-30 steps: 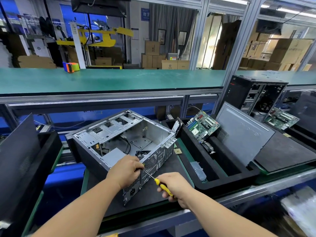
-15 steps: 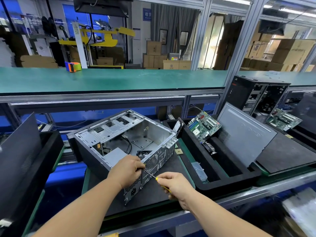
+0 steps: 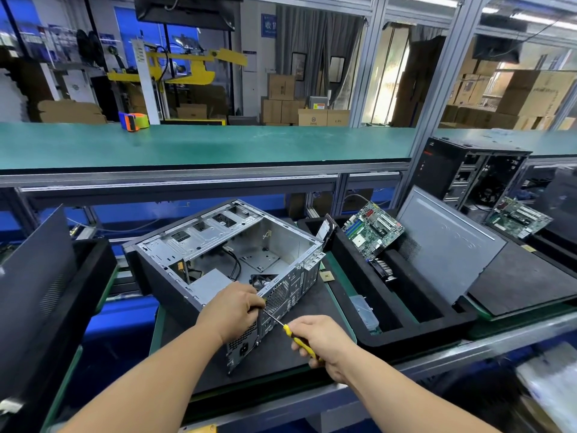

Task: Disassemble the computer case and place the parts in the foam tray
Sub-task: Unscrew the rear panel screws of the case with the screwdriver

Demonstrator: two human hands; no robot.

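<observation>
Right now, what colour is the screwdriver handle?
Yellow and black screwdriver handle, gripped by the right hand; head view.

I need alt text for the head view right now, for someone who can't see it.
A person's right hand holds a yellow-handled screwdriver, tip at the rear panel of an open grey metal computer case, which the left hand grips. Beside it, a black foam tray holds a green motherboard.

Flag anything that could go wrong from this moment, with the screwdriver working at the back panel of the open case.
1. The screwdriver meets the computer case at a slant right beside the left hand; a slip could jab the fingers.
2. A freed screw could drop inside the case or onto the black mat and get lost.
3. The right hand pushes toward the foam tray; an overshoot might hit it.
</observation>
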